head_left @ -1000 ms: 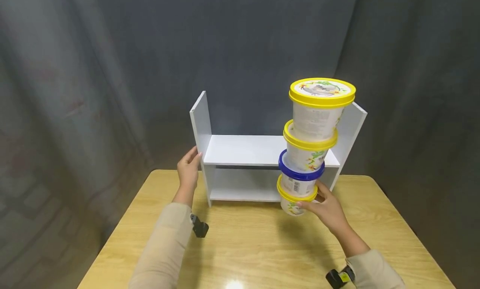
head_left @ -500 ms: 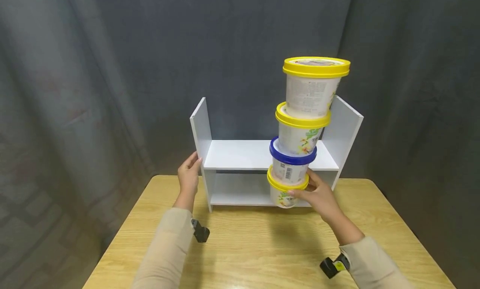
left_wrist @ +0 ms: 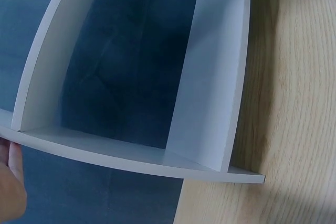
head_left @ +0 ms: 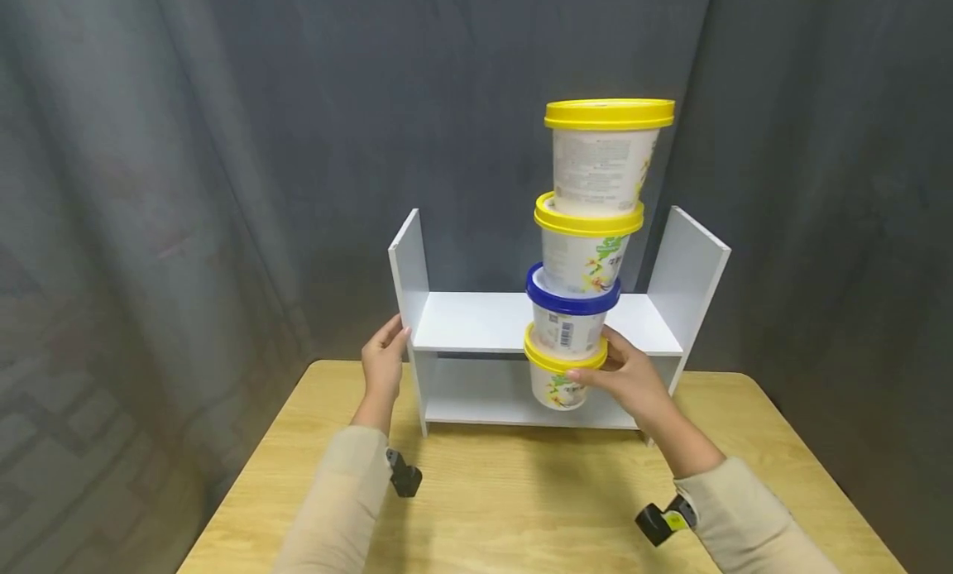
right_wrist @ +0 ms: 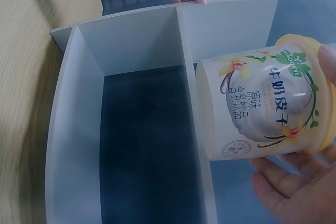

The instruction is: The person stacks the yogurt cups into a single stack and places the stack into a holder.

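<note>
Several white tubs stand in a slightly leaning stack in the head view. My right hand (head_left: 633, 384) grips the bottom tub (head_left: 560, 389) near its yellow lid, thumb at the front, the other fingers mostly hidden. On it sits a tub with a blue lid (head_left: 573, 301), then a yellow-lidded tub (head_left: 584, 260), then a larger yellow-lidded tub (head_left: 605, 165) on top. The right wrist view shows the held tub's printed side (right_wrist: 262, 103) in front of the white shelf (head_left: 476, 322). My left hand (head_left: 383, 363) touches the outer face of the shelf's left side panel (head_left: 409, 268) with its fingertips.
The two-tier shelf stands at the back of a light wooden table (head_left: 476, 508). Its right side panel (head_left: 688, 276) rises behind the stack. A grey curtain (head_left: 335, 144) hangs close behind and on both sides.
My right hand has moved the stack up and left, and the top tub's lid now shows edge-on. The left hand keeps touching the side panel. The head view has shifted slightly.
</note>
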Tool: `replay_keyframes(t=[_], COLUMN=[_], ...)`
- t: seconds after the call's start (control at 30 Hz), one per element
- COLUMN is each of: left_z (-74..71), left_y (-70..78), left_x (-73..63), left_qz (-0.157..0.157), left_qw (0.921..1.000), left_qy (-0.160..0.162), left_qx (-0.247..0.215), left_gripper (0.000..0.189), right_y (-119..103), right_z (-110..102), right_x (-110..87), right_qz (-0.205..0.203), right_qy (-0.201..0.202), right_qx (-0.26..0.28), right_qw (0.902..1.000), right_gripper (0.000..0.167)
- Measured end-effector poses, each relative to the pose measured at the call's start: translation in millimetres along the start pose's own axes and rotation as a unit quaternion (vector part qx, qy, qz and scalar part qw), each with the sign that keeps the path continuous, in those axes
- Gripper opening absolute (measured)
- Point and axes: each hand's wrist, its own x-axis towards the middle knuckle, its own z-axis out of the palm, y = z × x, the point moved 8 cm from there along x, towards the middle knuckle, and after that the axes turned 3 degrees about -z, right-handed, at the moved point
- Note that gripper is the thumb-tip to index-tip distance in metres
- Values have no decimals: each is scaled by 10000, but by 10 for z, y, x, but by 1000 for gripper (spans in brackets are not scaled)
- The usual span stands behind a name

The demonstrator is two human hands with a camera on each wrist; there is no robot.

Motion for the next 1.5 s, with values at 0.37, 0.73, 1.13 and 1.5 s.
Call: replay_keyframes(t=[0.37,0.73,1.13,1.5], left_z=[-8,-61,-61,-10], left_y=[-23,-4,-11,-8], left_x=[33,105,161,172], left_qz=[20,147,200,193], left_qw=[9999,9996,9995,9995], left_qy=[87,255,264,267], left_qx=[57,35,-13,-19], left_gripper=[36,35,32,32], right_y=[-33,45,159,270], right_z=[36,-57,-69,-26], right_x=[138,430,691,871], right_qz=[112,120,91,165], right_qy=[-4,146,327,471], right_qx=[-133,-176,69,77], right_qw=[9998,9997,9994,9987], right_gripper=[77,81,83,86])
